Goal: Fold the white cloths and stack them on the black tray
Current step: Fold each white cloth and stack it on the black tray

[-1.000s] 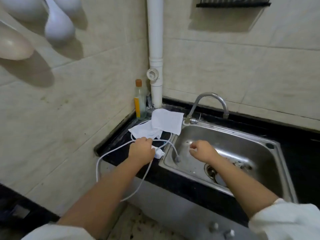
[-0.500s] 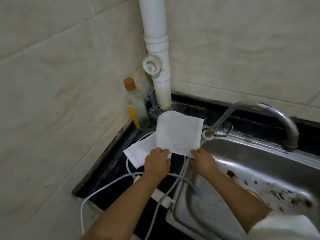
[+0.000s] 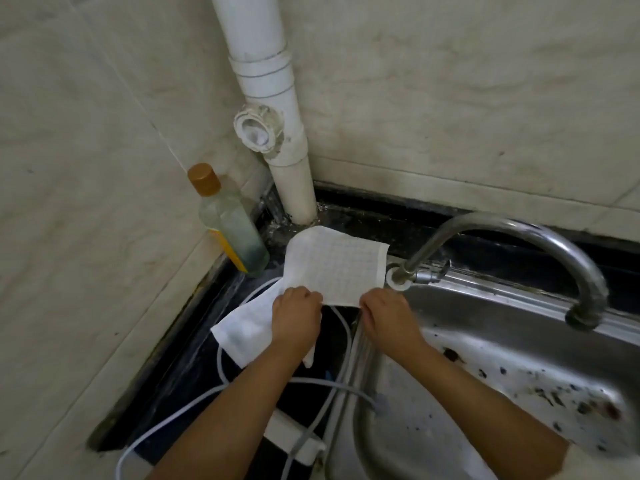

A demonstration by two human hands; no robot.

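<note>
**Hands hold a white cloth by the sink**

Cloth number one, the top white cloth (image 3: pixel 337 265), is a flat square with a faint grid of little lines on it. It lies at the back corner of the black tabletop (image 3: pixel 194 344), and its far edge comes close to the foot of the white pipe (image 3: pixel 277 133). Its right edge is just beside the base of the tap (image 3: pixel 512 244). A second white cloth (image 3: pixel 244 329) lies under it and sticks out to the left and toward the person. It looks plain and a bit crumpled.

The left hand (image 3: pixel 296 318) has its fingers curled over the near left corner of the top cloth, and it also lies over the second cloth. The right hand (image 3: pixel 388 315) pinches the near right corner of the top cloth with curled fingers. The near edge of the cloth is pulled straight between the two hands.

A bottle (image 3: pixel 230 223) with an orange cap stands upright at the wall, left of the cloths. Thin white cables (image 3: pixel 221 396) loop over the tabletop under the arms. The metal sink (image 3: pixel 485 375) is to the right, with dark specks in it.

Half a second ago the hands were at the same near edge, but a little farther apart. Now they are closer together, and the camera is nearer, so the cloth and pipe look bigger. One second ago the hands were not on the cloth at all.
</note>
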